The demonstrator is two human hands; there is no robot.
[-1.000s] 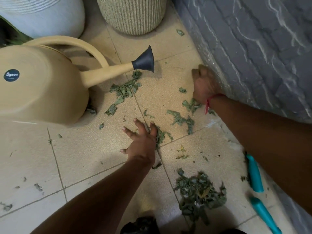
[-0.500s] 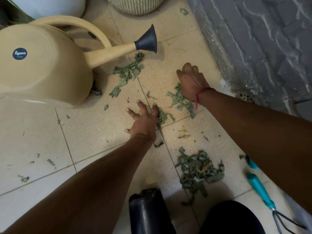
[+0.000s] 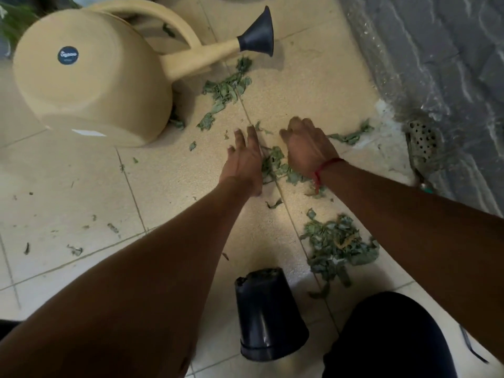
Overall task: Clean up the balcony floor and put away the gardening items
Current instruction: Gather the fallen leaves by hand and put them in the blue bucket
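Torn green leaves lie scattered on the beige tiled balcony floor (image 3: 68,186). My left hand (image 3: 244,159) stands on its edge with straight fingers, against a small clump of leaves (image 3: 275,165). My right hand (image 3: 306,145) lies palm down with slightly bent fingers on the other side of that clump, so the leaves sit between both hands. A bigger leaf pile (image 3: 338,246) lies nearer me. More leaves (image 3: 226,91) lie under the spout of a beige watering can (image 3: 90,85) tipped on its side.
A black plastic pot (image 3: 268,315) lies on its side close to me, with soil at its mouth. A grey stone wall (image 3: 436,64) runs along the right, with a perforated drain cover (image 3: 421,140) at its foot. My dark-clad knee (image 3: 390,336) is at bottom right.
My right hand swept from the wall leftward and toward me, dragging leaves along. The left hand turned from flat onto its edge. The two hands now close in on one clump.
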